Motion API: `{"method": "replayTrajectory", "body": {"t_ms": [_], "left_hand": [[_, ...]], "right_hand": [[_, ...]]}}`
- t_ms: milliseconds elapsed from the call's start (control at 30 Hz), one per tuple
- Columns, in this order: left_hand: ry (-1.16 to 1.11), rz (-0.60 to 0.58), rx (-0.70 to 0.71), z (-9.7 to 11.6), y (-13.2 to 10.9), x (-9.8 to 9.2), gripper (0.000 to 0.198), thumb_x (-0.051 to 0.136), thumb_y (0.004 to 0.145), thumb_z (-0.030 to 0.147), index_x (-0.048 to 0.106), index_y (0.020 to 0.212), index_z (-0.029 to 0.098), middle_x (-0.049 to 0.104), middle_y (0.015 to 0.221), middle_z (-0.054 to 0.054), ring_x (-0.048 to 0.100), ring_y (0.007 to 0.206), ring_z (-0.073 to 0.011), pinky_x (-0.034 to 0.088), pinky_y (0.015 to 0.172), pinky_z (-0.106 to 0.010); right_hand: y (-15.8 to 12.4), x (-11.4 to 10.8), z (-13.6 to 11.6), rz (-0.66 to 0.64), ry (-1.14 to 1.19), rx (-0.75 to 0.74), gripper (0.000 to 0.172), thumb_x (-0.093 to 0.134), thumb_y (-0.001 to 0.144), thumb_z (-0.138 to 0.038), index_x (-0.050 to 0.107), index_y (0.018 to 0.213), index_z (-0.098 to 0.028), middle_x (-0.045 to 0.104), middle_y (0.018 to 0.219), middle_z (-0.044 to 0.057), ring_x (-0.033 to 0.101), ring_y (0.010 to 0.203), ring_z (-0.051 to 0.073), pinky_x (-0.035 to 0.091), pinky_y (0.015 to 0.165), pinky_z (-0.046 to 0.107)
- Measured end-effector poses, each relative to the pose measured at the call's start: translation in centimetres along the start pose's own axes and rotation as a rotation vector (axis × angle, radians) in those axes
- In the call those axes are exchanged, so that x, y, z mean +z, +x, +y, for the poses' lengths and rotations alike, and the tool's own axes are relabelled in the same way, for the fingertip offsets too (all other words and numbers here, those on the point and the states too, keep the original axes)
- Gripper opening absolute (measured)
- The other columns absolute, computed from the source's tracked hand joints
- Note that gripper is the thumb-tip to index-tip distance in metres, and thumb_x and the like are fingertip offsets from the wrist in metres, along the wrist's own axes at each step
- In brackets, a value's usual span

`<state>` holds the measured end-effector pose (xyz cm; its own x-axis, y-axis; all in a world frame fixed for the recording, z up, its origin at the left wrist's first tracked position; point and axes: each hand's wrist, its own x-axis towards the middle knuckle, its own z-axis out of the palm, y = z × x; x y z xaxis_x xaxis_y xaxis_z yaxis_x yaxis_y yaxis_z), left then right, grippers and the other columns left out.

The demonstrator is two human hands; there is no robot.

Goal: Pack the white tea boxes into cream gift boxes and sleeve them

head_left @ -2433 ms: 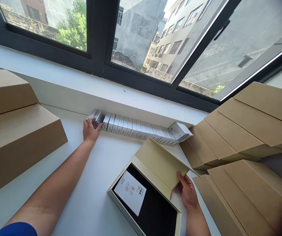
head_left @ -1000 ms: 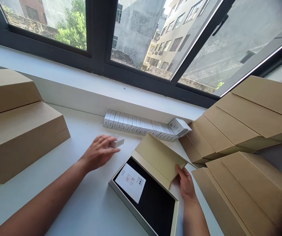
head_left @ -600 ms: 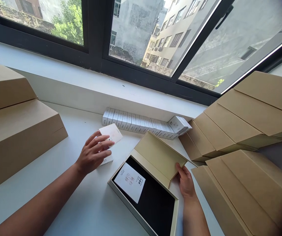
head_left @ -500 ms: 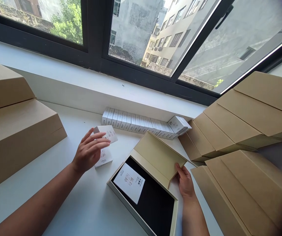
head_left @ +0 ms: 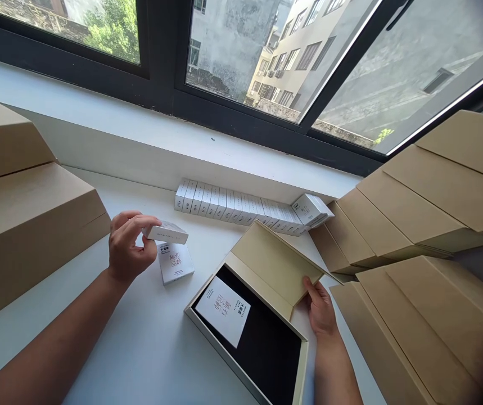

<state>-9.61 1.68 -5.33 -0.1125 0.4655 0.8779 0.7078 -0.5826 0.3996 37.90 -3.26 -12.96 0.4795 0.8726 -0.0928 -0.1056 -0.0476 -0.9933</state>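
My left hand [head_left: 126, 246] pinches a small white box [head_left: 166, 232] by its end, holding it just above the white table [head_left: 148, 349]. A second small white box [head_left: 175, 262] with printed characters lies flat on the table right below it. My right hand [head_left: 320, 309] grips the lower edge of the raised beige lid [head_left: 275, 267] of an open gift box [head_left: 247, 337]. That box has a black lining, and a white card [head_left: 222, 310] lies inside at its left end.
A row of several small white boxes [head_left: 241, 208] stands against the window ledge, one more leaning at its right end. Brown cardboard boxes are stacked at the left [head_left: 26, 219] and at the right [head_left: 427, 236]. A black-framed window [head_left: 165, 56] runs along the back.
My left hand took two small boxes from the row's left end, brought them toward me, dropped one flat on the table and keeps the other. The right hand stayed on the lid.
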Motion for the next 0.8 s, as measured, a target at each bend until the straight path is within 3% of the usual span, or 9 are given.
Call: {"method": "replayTrajectory", "body": {"t_ms": [133, 233, 300, 367, 467, 533, 633, 700, 800], "left_hand": [[-0.389, -0.009, -0.334, -0.2, 0.3, 0.1, 0.034, 0.054, 0.063, 0.000, 0.065, 0.086, 0.022, 0.071, 0.082, 0.000, 0.068, 0.087, -0.0208, 0.057, 0.083, -0.039], [-0.708, -0.205, -0.627, -1.4, 0.3, 0.2, 0.025, 0.058, 0.062, 0.007, 0.063, 0.080, 0.022, 0.070, 0.079, -0.001, 0.068, 0.087, -0.0213, 0.056, 0.077, -0.036], [-0.721, -0.391, -0.791, -2.5, 0.2, 0.2, 0.019, 0.062, 0.062, 0.012, 0.066, 0.079, 0.021, 0.073, 0.087, -0.004, 0.068, 0.094, -0.0245, 0.055, 0.077, -0.037], [-0.627, -0.468, -0.899, -3.5, 0.0, 0.3, 0.025, 0.067, 0.062, 0.017, 0.071, 0.087, 0.021, 0.074, 0.106, -0.008, 0.066, 0.108, -0.0278, 0.053, 0.087, -0.041], [-0.494, -0.327, -1.031, -4.3, 0.1, 0.3, 0.038, 0.070, 0.065, 0.025, 0.069, 0.103, 0.023, 0.070, 0.124, -0.008, 0.061, 0.122, -0.0284, 0.046, 0.103, -0.046], [-0.449, -0.304, -1.129, -4.0, 0.5, 0.1, 0.038, 0.068, 0.073, 0.040, 0.067, 0.108, 0.023, 0.070, 0.125, -0.009, 0.061, 0.122, -0.0293, 0.047, 0.103, -0.047], [-0.307, -0.585, -1.118, -2.3, 0.7, -0.1, 0.059, 0.063, 0.078, 0.063, 0.062, 0.123, 0.025, 0.063, 0.136, -0.012, 0.058, 0.125, -0.0347, 0.049, 0.099, -0.049], [-0.146, -0.788, -0.973, -0.8, 0.6, -0.1, 0.077, 0.066, 0.074, 0.070, 0.054, 0.138, 0.029, 0.053, 0.147, -0.013, 0.051, 0.133, -0.0391, 0.046, 0.103, -0.052], [0.009, -0.960, -0.774, 0.9, 0.1, 0.0, 0.101, 0.069, 0.069, 0.073, 0.032, 0.154, 0.033, 0.039, 0.158, -0.012, 0.036, 0.144, -0.0418, 0.039, 0.110, -0.057]], "right_hand": [[-0.1, 0.1, -0.1, 0.003, 0.005, 0.003, 0.049, 0.088, 0.063, -0.053, 0.075, 0.102, -0.027, 0.075, 0.112, 0.001, 0.060, 0.126, 0.025, 0.046, 0.110, 0.038], [-0.1, 0.2, -0.2, 0.004, 0.007, 0.002, 0.049, 0.088, 0.063, -0.054, 0.076, 0.102, -0.027, 0.075, 0.112, 0.001, 0.059, 0.126, 0.025, 0.045, 0.111, 0.038], [-0.1, 0.3, -0.2, 0.007, 0.008, 0.001, 0.048, 0.089, 0.062, -0.054, 0.076, 0.101, -0.028, 0.076, 0.111, 0.000, 0.059, 0.126, 0.025, 0.044, 0.112, 0.038], [-0.1, 0.3, -0.2, 0.009, 0.007, 0.001, 0.048, 0.089, 0.062, -0.054, 0.076, 0.100, -0.028, 0.076, 0.109, 0.000, 0.060, 0.125, 0.025, 0.045, 0.112, 0.038], [-0.1, 0.2, -0.2, 0.005, 0.006, -0.001, 0.049, 0.088, 0.062, -0.055, 0.076, 0.100, -0.028, 0.076, 0.109, 0.000, 0.061, 0.124, 0.024, 0.046, 0.110, 0.037], [-0.1, 0.2, -0.2, -0.003, 0.006, -0.003, 0.048, 0.088, 0.063, -0.054, 0.076, 0.101, -0.028, 0.076, 0.110, 0.000, 0.061, 0.124, 0.024, 0.047, 0.109, 0.036], [-0.2, 0.2, -0.2, -0.010, 0.006, -0.009, 0.046, 0.087, 0.065, -0.053, 0.075, 0.102, -0.028, 0.076, 0.111, 0.000, 0.062, 0.123, 0.024, 0.048, 0.107, 0.035], [-0.2, 0.3, -0.2, -0.008, 0.003, -0.021, 0.045, 0.087, 0.066, -0.052, 0.075, 0.102, -0.027, 0.076, 0.112, 0.001, 0.062, 0.122, 0.024, 0.048, 0.107, 0.036], [-0.1, 0.4, -0.1, -0.004, -0.003, -0.055, 0.045, 0.086, 0.066, -0.052, 0.075, 0.101, -0.027, 0.076, 0.112, 0.001, 0.062, 0.122, 0.024, 0.047, 0.108, 0.037]]}}
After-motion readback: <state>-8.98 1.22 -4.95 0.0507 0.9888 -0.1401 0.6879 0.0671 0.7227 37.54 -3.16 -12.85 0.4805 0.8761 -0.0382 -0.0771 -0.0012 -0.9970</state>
